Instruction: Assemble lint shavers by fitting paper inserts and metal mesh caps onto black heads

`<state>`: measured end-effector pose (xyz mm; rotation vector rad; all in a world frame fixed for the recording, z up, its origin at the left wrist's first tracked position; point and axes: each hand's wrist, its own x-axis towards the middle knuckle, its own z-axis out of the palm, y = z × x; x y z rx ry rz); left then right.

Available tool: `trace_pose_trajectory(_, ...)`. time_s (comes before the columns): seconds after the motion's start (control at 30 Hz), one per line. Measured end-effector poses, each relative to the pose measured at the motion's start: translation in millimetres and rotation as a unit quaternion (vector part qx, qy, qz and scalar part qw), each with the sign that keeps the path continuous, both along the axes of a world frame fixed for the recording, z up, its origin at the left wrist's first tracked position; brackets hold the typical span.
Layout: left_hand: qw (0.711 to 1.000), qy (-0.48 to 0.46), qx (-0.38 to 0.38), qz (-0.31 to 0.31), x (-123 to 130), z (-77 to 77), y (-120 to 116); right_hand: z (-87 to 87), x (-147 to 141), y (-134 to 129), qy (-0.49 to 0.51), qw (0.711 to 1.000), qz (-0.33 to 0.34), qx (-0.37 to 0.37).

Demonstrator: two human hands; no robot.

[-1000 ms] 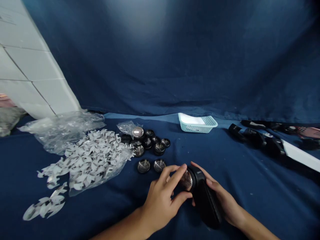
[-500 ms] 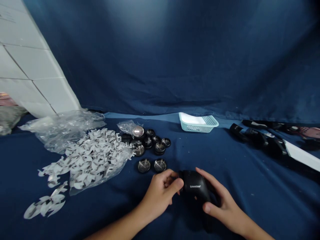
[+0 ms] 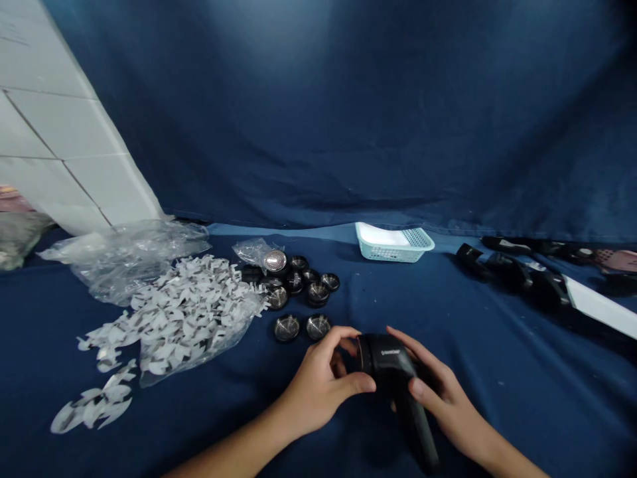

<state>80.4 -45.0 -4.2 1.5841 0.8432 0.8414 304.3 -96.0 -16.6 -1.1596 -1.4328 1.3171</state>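
Observation:
A black fabric shaver (image 3: 391,358) with small pale lettering is between my hands, its handle slanting down toward me. My left hand (image 3: 326,382) curls around the round head end, with the thumb below and the fingers above; the fingertips are partly hidden behind it. The right side of the body is in the grip of my right hand (image 3: 442,395), thumb in front near the top of the handle and fingers behind. Just beyond my left hand lie two round black caps with perforated metal faces, a left cap (image 3: 286,327) and a right cap (image 3: 318,326).
Several more perforated caps (image 3: 298,282) cluster behind. To the left, a heap of grey-white bladed pieces (image 3: 192,312) spills over a clear plastic bag (image 3: 134,255). A mint basket (image 3: 395,252) stands near the blue curtain (image 3: 348,133). Black devices (image 3: 517,275) and a white strip (image 3: 602,307) lie right.
The shaver has turned in my hands, so its handle now shows, pointing down toward me. My left fingers have spread more widely around the head end.

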Motion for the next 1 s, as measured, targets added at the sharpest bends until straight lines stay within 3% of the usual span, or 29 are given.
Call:
trace_pose_trajectory(0.17,0.990,0.077,0.116,0.031,-2.2,-6.5,0.1,8.4,-9.0,1.7,0.109,0.978,-0.033,-0.177)
trace_pose_trajectory(0.33,0.972,0.071,0.220,0.030,-3.7,-16.5,1.0,9.2,-13.1,2.4,0.157,0.956,-0.076,-0.237)
trace_pose_trajectory(0.43,0.967,0.083,0.241,0.024,-3.7,-16.4,-0.5,7.5,-12.5,2.8,0.178,0.950,-0.078,-0.246)
trace_pose_trajectory(0.63,0.975,0.075,0.209,0.000,-2.7,-6.8,-3.3,5.6,-11.7,3.6,0.189,0.946,-0.082,-0.251)
trace_pose_trajectory(0.8,0.986,0.033,0.163,0.010,-1.2,-1.2,-5.4,10.2,-13.2,2.9,0.161,0.963,-0.085,-0.197)
trace_pose_trajectory(1.0,0.998,-0.007,0.028,0.052,3.7,-1.6,-6.3,8.0,-13.1,5.5,0.146,0.983,-0.034,-0.110)
